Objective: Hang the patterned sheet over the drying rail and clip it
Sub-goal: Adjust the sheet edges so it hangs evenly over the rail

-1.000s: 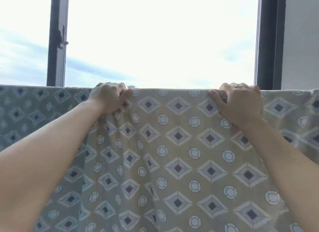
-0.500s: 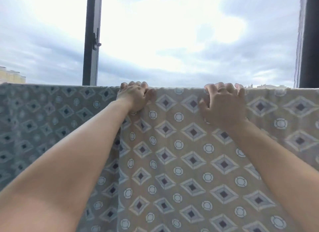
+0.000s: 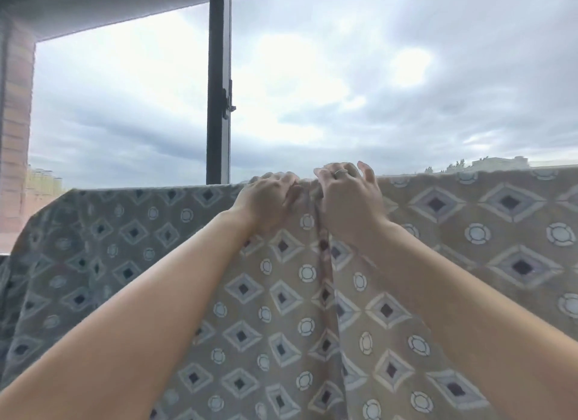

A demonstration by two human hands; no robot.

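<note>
Stretching right across the view is the patterned sheet, tan and grey with diamonds and small rings, draped over a top line that runs out level to either side of the two hands. The rail itself is hidden under the cloth, so only the fold along the top shows where it lies. Left of the grip the sheet curves down at its far corner; right of the grip it carries on to the frame's edge. Straight below the hands a long vertical crease drops through the fabric.

Beyond the hands there is cloudy sky, and a dark window frame post stands up and to the left of the grip, with a small latch on its side. A brick wall sits far out to the left.

Now the hands: the left hand lies curled over the top fold, fingers closed down onto the cloth, thumb side toward the crease. Just beside it, almost touching, the right hand pinches the bunched fabric at the top of that crease, with its outer fingers lifted loose above the edge. A ring shows on one finger of the right hand.
</note>
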